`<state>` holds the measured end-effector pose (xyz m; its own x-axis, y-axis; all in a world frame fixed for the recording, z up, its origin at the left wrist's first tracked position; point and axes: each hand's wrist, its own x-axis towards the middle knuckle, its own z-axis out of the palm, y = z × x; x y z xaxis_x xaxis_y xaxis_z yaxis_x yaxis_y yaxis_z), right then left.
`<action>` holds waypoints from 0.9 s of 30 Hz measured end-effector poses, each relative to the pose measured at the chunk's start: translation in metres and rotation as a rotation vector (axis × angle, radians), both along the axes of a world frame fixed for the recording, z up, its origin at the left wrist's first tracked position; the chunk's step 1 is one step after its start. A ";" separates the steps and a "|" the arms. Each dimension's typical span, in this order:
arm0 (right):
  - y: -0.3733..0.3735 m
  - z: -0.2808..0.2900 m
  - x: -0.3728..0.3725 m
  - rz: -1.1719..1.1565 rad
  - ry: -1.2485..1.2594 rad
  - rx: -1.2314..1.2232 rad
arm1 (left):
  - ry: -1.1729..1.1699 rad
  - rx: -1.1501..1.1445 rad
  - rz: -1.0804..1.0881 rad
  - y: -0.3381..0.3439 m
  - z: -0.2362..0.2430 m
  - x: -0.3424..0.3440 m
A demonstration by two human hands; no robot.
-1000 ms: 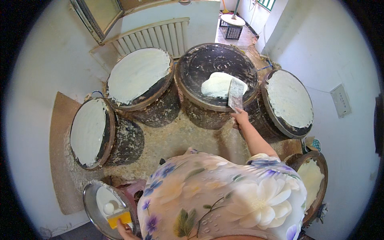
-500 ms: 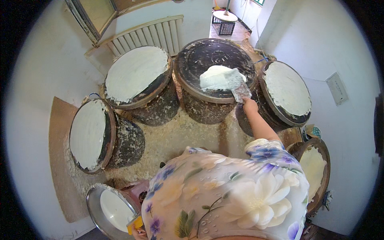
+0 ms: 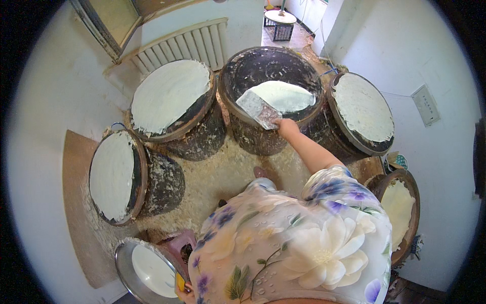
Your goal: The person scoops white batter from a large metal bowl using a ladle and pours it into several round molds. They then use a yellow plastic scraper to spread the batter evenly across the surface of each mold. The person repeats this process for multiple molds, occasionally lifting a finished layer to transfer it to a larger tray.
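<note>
My right hand is closed around the end of a flat, batter-smeared scraper. Its blade lies over the near left part of the round dark griddle in the middle, against a patch of white batter. At the lower edge my left hand, partly cut off, is closed on a yellow tool, whose kind is hard to make out. Beside it stands a metal basin with white batter in it.
More round griddles on drum-shaped stoves stand in an arc: far left, near left, right and near right, each coated with a pale sheet. A radiator and walls close in behind. The floor is spattered.
My right hand has swung the scraper leftward across the middle griddle, and the batter now shows as a rounder patch right of the blade. My left hand stays by the basin.
</note>
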<state>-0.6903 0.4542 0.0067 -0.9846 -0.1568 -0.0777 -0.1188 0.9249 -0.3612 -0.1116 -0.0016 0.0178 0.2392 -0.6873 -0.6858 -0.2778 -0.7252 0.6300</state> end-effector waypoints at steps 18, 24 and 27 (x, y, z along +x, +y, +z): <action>0.015 -0.027 -0.031 -0.406 -0.420 -0.960 | 1.335 0.070 -0.216 0.050 0.094 -0.385; 0.030 0.008 -0.067 0.112 0.021 0.120 | 1.265 0.495 -0.434 0.137 0.120 -0.443; 0.102 0.020 -0.068 -0.073 0.042 0.244 | 1.119 0.734 -0.520 0.156 0.105 -0.441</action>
